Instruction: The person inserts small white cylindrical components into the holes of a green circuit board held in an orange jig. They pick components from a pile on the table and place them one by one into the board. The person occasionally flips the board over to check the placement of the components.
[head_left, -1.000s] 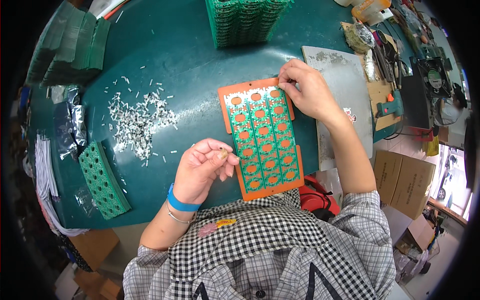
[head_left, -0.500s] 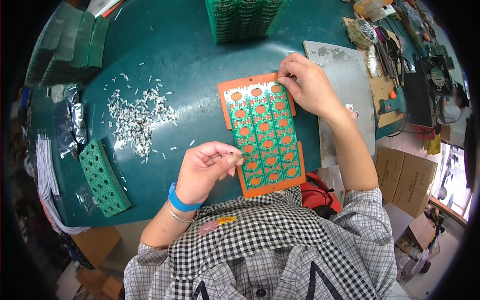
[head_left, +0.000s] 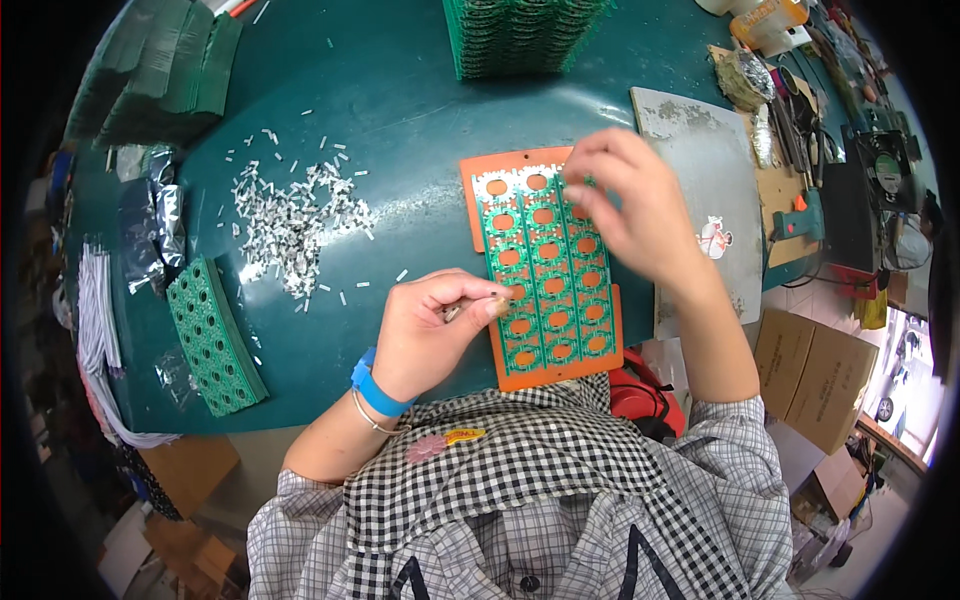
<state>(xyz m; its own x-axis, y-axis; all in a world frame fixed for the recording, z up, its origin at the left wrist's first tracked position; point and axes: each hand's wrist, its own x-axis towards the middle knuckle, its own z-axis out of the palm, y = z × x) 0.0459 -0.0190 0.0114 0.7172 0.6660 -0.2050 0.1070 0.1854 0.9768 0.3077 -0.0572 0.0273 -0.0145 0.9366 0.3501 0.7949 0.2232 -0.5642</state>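
Observation:
A green circuit board panel (head_left: 531,285) with rows of round cut-outs lies on an orange backing plate (head_left: 535,378). Small white parts line the panel's far edge. My left hand (head_left: 430,325) is closed in a pinch beside the panel's left edge; a small pale piece shows between its curled fingers. Over the panel's far right corner is my right hand (head_left: 635,205), smeared by motion, with fingers bent; whether anything is between them cannot be made out. Left of the panel, many small white parts (head_left: 300,225) lie scattered in a heap.
A tall stack of green boards (head_left: 520,40) stands at the far side. More boards (head_left: 170,80) are piled far left, and a shorter stack (head_left: 215,340) lies near left. A grey metal plate (head_left: 690,150) is right of the panel, with tools (head_left: 795,120) beyond it.
My right hand has lifted slightly from the panel's far corner, and its fingers have spread and blurred. My left hand stays pinched by the left edge. The whole view has shifted a little.

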